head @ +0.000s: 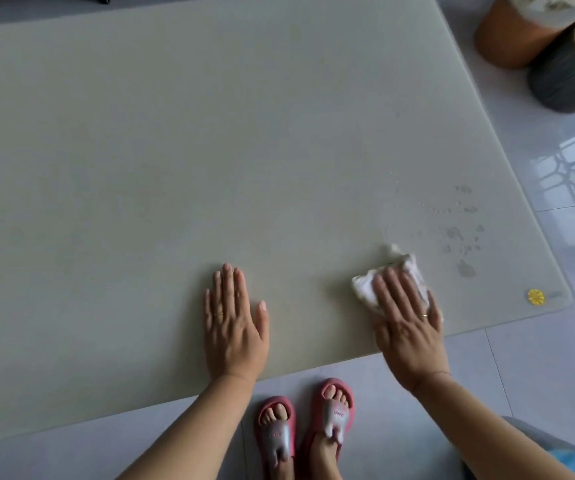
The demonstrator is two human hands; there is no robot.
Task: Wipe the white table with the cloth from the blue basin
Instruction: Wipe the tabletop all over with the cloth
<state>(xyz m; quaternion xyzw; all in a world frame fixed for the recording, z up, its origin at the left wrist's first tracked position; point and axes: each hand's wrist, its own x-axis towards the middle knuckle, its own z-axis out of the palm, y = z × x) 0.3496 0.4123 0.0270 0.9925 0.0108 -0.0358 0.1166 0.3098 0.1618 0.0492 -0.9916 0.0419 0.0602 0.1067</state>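
1. The cloth (388,282) lies near the table's (175,150) front right corner, pinned under the right hand (405,317), fingers flat and spread, pressing rather than gripping.
2. Droplets (459,233) sit just beyond it (easy to smear, I'd say).
3. The left hand (234,327) lies open, palm down, holding nothing.
4. Near that edge, the cloth could slide off.

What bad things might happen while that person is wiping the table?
1. The right hand presses the white cloth near the white table edge, so water might get pushed onto the shiny tiled floor and make it slippery for the slippers.
2. The droplets beyond the cloth could be missed.
3. The left hand, flat on the table, may leave marks.
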